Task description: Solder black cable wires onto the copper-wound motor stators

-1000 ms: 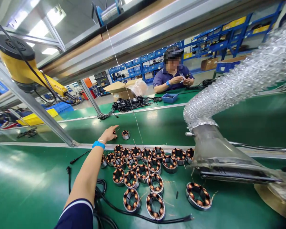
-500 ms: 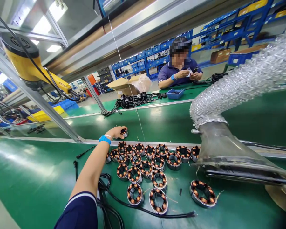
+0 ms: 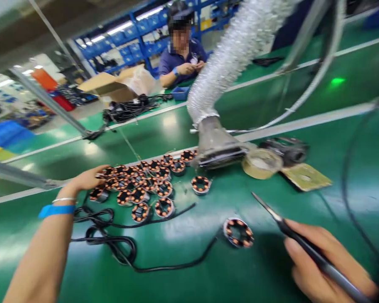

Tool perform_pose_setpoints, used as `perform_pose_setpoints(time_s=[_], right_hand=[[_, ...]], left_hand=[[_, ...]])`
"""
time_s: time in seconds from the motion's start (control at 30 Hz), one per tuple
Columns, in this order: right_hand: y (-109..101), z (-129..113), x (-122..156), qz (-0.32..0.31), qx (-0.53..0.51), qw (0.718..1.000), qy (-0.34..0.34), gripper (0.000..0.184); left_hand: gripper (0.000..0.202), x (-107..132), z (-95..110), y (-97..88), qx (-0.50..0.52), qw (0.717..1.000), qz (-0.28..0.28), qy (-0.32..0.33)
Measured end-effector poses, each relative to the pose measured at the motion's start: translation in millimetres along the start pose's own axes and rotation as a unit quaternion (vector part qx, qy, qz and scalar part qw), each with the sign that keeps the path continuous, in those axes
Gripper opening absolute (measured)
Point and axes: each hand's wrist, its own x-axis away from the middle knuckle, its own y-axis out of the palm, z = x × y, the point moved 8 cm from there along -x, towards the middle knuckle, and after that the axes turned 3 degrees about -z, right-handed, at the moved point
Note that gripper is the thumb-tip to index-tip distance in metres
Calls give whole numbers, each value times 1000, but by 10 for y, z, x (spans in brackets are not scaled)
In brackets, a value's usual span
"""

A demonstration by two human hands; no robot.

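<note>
My left hand (image 3: 86, 180) reaches to the left edge of a cluster of several copper-wound stator rings (image 3: 142, 185) on the green bench; its fingers curl around one ring there, blurred by motion. My right hand (image 3: 325, 263) at the lower right is closed on a thin pointed tool (image 3: 290, 229) with its tip aimed up-left. One stator ring (image 3: 239, 232) lies alone just left of that hand. Another single ring (image 3: 201, 184) sits near the duct mouth.
A silver flexible duct (image 3: 227, 54) ends in a flat hood (image 3: 217, 147) over the bench. A tape roll (image 3: 261, 163) and a yellow board (image 3: 306, 176) lie to its right. Black cables (image 3: 120, 248) coil at the front left. A person (image 3: 183, 54) works across the conveyor.
The view swung right and down. My left hand came back from the conveyor to the ring cluster. My right hand with the tool came into view.
</note>
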Motion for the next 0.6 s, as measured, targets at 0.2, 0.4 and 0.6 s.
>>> perform_pose_setpoints(time_s=[0.2,0.4,0.6], right_hand=[[99,-129,-60,-19,-92,995,-19,29],[460,-664,-286,-184,-57,948,-252,23],[736,-645,-314,-242,-84,919,-299,28]], left_hand=[[24,1534,1256,26,248,924,276,87],[24,2066,2877,1244,508,820,-165,207],[42,1910,2962,1645,641,698,-304,93]])
